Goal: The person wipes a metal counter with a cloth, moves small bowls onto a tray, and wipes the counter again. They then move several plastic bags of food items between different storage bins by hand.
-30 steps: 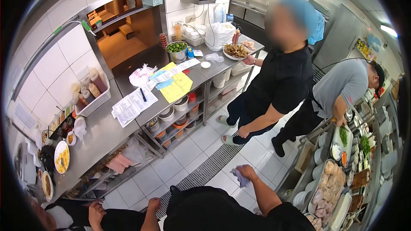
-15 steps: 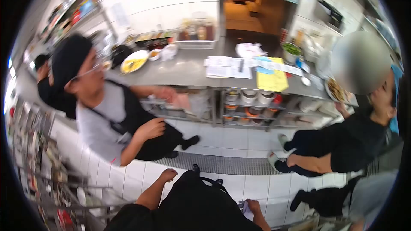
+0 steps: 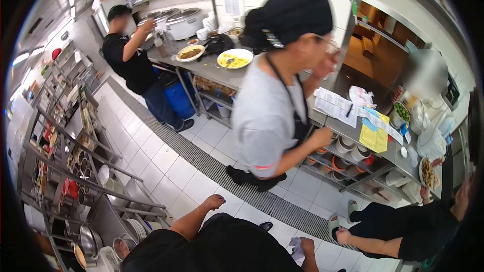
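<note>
At lower centre, your right hand (image 3: 307,247) grips a crumpled cloth (image 3: 296,249), apparently bunched for carrying; your left hand (image 3: 215,202) is loosely fisted, seemingly empty.

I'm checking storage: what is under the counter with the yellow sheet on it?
White tubs and orange containers sit there. The person in grey hides part of the space further left; what the tubs hold is too small to tell.
</note>
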The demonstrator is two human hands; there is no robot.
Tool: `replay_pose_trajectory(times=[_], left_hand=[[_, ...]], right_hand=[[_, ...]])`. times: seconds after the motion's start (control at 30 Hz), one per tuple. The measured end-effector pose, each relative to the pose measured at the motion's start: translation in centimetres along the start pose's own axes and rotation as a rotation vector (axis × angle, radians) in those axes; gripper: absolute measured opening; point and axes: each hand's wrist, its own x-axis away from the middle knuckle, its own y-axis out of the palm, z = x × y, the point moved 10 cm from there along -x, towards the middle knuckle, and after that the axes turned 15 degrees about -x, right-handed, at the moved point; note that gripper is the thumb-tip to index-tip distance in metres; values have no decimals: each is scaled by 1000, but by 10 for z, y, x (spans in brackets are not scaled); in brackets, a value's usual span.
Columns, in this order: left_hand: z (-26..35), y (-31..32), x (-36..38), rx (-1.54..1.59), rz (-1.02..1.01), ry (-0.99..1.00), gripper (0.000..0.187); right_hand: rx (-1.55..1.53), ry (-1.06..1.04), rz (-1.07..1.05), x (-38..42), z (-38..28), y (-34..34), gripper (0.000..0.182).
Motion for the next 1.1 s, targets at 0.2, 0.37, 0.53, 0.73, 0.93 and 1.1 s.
replay_pose_trajectory(times=[0.2, 0.37, 0.53, 0.73, 0.93, 1.1], left_hand=[[-97, -17, 12, 107, 7, -79, 37], [-220, -20, 16, 203, -37, -204, 34], [-309, -24, 18, 351, -172, -318, 26], [-332, -59, 4, 398, -112, -251, 28], [-308, -90, -17, 452, -89, -201, 28], [-307, -117, -24, 471, -32, -194, 29]], right_hand=[[-148, 157, -57, -99, 87, 17, 29], [-59, 135, 42, -83, 80, 70, 27], [-100, 194, 15, -11, 61, 150, 29], [641, -85, -108, 29, 60, 206, 34], [679, 169, -143, 21, 39, 251, 33], [836, -33, -325, -22, -14, 318, 34]])
